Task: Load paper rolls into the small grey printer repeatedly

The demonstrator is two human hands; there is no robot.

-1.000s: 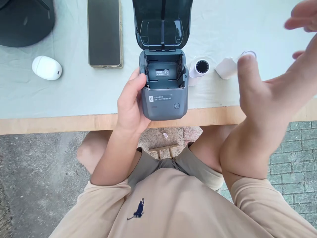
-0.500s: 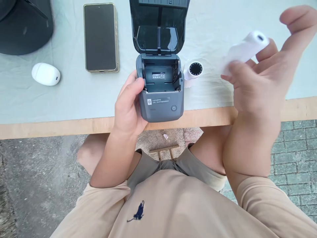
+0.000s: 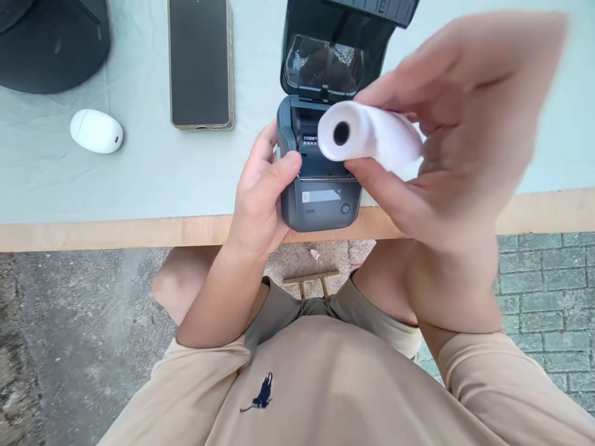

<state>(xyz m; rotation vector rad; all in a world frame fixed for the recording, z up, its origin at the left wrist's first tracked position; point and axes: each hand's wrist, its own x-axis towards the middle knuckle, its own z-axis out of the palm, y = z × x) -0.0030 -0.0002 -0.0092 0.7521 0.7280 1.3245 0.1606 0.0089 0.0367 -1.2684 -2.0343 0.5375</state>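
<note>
Blocking much of the view, the right hand [image 3: 460,142] is blurred and hangs above the open printer [image 3: 320,179], so the right half of the printer's paper bay and the surface [image 3: 139,179] behind it cannot be seen. That hand is closed around a white paper roll [image 3: 367,133], thumb under it and fingers over it; the roll's dark core hole faces the camera, and its far end is lost in the palm. The roll hangs just over the bay, and whether it touches the printer cannot be told. The left hand [image 3: 263,192] grips the printer's left side, thumb on the bay's rim. The printer's lid [image 3: 341,46] stands open and is cut off at the top edge. A phone [image 3: 201,62] and a dark hat [image 3: 51,43] are likewise cut off there; a white earbud case [image 3: 96,131] lies whole near the hat.

Half a second ago the right hand held the roll far out to the right, well apart from the printer; it has since come in over the bay. The second roll beside the printer, visible then, is now hidden.
</note>
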